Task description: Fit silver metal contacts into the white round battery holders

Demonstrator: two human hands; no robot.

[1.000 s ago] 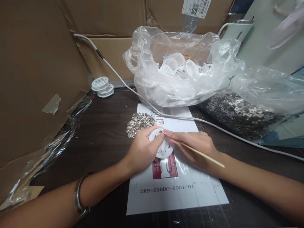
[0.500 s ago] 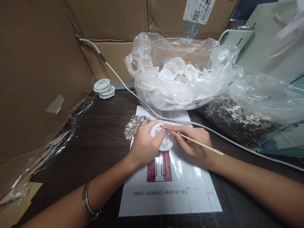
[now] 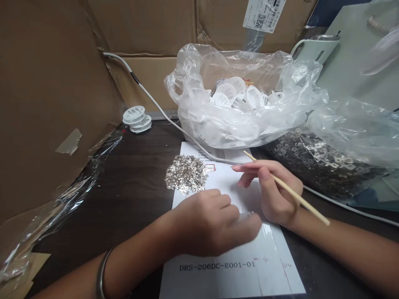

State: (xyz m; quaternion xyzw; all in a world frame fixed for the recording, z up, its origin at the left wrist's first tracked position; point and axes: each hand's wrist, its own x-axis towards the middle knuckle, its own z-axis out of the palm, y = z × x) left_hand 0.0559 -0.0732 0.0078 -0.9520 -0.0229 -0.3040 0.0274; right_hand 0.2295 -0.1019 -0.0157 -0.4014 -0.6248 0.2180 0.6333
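My left hand point(image 3: 218, 224) is turned palm down over the printed sheet point(image 3: 199, 286), fingers curled. A sliver of the white plastic disc point(image 3: 250, 214) shows by its fingers; the rest is hidden beneath the hand. To the right, my right hand point(image 3: 274, 187) holds a thin wooden stick point(image 3: 299, 199) between thumb and fingers, its tip pointing up and left. Its other fingers reach out toward the left. A pile of small metal pieces point(image 3: 186, 173) lies just beyond my left hand, partly on the sheet.
A clear plastic bag point(image 3: 218, 128) of white discs stands at the back, with a grey cable point(image 3: 156, 106) running in front. Several white discs are stacked point(image 3: 137, 119) at the back left. Another bag holds flat metal parts point(image 3: 324, 162) on the right. Cardboard point(image 3: 46, 83) walls the left.
My left hand has rolled palm down and come nearer, carrying the disc out of sight. My right hand has moved right, away from the disc, with the stick still in it.
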